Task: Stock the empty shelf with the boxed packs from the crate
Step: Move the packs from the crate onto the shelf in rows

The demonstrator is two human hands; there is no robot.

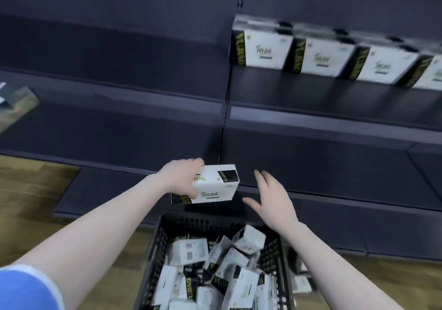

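One pack (pixel 216 185) in left hand (pixel 181 178) (right hand (pixel 275 198) spread)

We read "YUHAO" in yellow capitals on the black side panels of the shelved boxes (pixel 267 46). The same yellow lettering, blurred, shows on the held box (pixel 215 185) and on packs in the crate (pixel 153 250). The script on their white faces stays illegible to us.

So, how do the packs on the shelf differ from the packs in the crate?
The packs on the shelf stand upright in a neat row, side by side, on the upper right shelf. The packs in the crate lie jumbled, tilted many ways, piled in the black crate on the floor. Both groups are white boxes with black and yellow print, like the pack that the left hand holds.
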